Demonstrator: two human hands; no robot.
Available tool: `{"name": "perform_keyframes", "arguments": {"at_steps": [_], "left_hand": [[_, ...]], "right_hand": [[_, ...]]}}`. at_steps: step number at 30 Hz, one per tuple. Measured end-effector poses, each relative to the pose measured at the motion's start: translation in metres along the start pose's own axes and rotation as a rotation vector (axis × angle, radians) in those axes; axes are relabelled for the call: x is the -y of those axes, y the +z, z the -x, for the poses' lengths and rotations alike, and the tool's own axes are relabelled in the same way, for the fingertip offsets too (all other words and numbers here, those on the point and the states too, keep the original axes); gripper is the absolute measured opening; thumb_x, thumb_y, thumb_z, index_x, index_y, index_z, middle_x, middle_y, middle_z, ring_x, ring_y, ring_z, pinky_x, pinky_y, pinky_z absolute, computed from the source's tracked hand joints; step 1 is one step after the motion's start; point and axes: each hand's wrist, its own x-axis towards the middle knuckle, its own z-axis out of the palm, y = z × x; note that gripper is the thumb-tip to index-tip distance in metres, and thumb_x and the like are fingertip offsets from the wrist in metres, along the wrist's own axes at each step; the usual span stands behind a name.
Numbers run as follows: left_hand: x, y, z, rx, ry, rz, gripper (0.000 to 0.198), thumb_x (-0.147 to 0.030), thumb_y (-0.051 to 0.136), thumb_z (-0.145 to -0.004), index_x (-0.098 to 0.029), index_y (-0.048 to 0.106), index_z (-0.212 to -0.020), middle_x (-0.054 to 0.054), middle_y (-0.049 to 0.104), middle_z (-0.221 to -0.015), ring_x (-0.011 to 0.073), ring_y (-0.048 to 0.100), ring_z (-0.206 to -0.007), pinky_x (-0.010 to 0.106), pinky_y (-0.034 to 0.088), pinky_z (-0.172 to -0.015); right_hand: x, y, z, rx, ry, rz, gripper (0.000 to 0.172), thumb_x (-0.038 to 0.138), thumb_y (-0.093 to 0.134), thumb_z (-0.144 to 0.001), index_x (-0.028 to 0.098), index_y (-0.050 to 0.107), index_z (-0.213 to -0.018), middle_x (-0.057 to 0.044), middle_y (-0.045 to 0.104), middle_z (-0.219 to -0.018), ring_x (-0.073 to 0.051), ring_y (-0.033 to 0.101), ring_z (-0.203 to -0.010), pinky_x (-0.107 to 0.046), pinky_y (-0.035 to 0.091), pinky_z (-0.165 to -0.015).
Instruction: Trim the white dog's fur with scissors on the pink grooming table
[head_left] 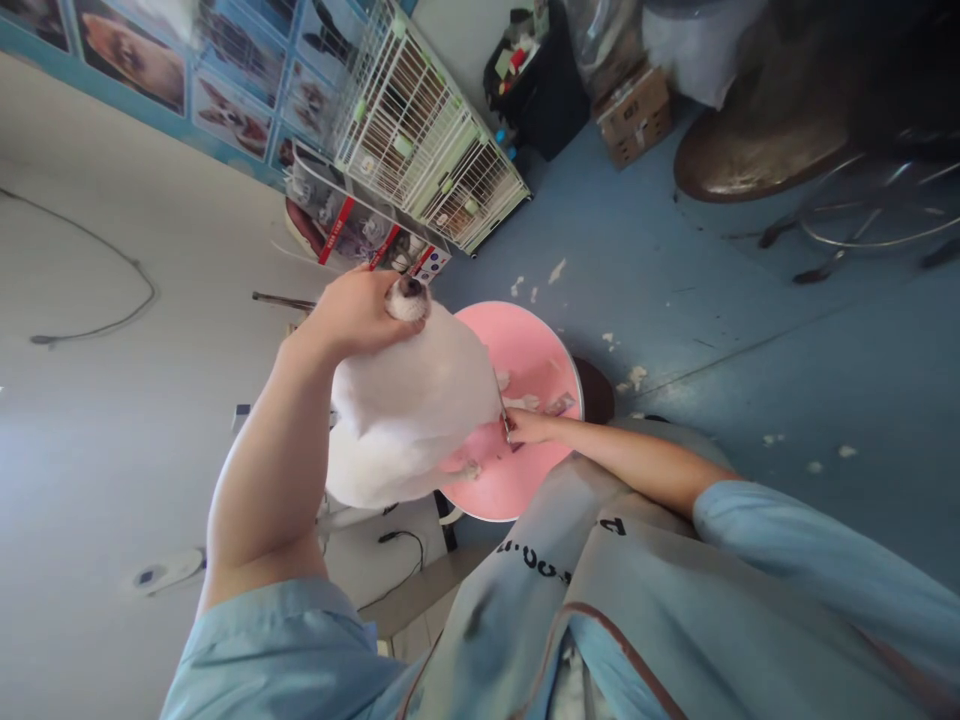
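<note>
A fluffy white dog is on a round pink grooming table. Its dark nose and muzzle show at the top, and my left hand is closed around the muzzle from the side. The eyes are hidden by my hand and the fur. Low beside the dog's coat, my right hand grips a pair of scissors, the thin blades lying along the edge of the fur. The dog's paws show on the tabletop near that hand. A small packet-like item lies close to the table rim.
White wire cages stand against the wall, beside a filled black bin and a cardboard box. Tufts of white fur are scattered over the blue floor. A wheeled stool base is at the right.
</note>
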Motion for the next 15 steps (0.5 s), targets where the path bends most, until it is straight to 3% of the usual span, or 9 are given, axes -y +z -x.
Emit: {"name": "perform_keyframes", "arguments": {"at_steps": [4,9,15], "left_hand": [[0.0038,0.0022,-0.0013,-0.019,0.023,-0.013,0.035,-0.051,0.061,-0.077,-0.023,0.062,-0.098,0.005,0.069,-0.093,0.0293,0.06,-0.11,0.03,0.043,-0.097],[0.0043,0.0025,-0.0003,-0.046,0.046,-0.07,0.044,-0.056,0.054,-0.076,-0.02,0.063,-0.099,0.008,0.07,-0.098,0.0285,0.063,-0.105,0.035,0.047,-0.101],[0.0019,-0.0008,0.0038,-0.036,0.007,-0.09,0.049,-0.06,0.049,-0.075,-0.02,0.063,-0.1,0.008,0.07,-0.099,0.0299,0.066,-0.106,0.039,0.048,-0.106]], "right_hand": [[-0.0054,0.0031,-0.0018,0.193,0.004,-0.354,0.032,0.002,0.059,-0.078,0.016,0.06,-0.107,0.0,0.07,-0.096,-0.014,0.065,-0.081,-0.021,0.05,-0.066],[-0.0029,-0.0024,-0.0049,0.097,0.006,-0.403,0.033,-0.006,0.06,-0.069,0.019,0.056,-0.091,-0.001,0.065,-0.087,-0.016,0.061,-0.079,-0.025,0.048,-0.07],[-0.0017,-0.0022,-0.0089,0.096,-0.02,-0.438,0.03,-0.003,0.062,-0.07,0.02,0.052,-0.086,0.003,0.057,-0.077,-0.013,0.052,-0.072,-0.026,0.04,-0.067]]}}
